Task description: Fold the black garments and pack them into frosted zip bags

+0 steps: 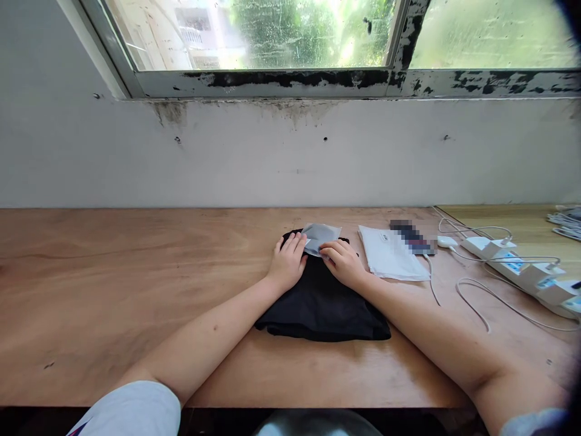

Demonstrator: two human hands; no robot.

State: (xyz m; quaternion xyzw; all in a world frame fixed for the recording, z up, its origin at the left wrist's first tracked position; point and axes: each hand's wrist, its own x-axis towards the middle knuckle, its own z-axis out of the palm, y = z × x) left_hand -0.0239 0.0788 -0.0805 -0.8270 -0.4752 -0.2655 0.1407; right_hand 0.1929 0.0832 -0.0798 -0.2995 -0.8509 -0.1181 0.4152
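Observation:
A folded black garment [324,303] lies on the wooden table in front of me. On its far end rests a small translucent grey packet [321,235]. My left hand [288,261] lies on the garment's far left side, its fingers stretched out and touching the packet's left edge. At the packet's lower right edge, my right hand [344,261] has bent fingers closed on it. The fingertips of the right hand are partly hidden, and the kind of garment cannot be made out.
Right of my hands lie a white flat package [393,257] and a phone, partly blurred out, with a cable. Farther right is a white power strip [521,269] with plugs and loose cables. A wall with a window [272,36] stands behind the wooden table [113,290].

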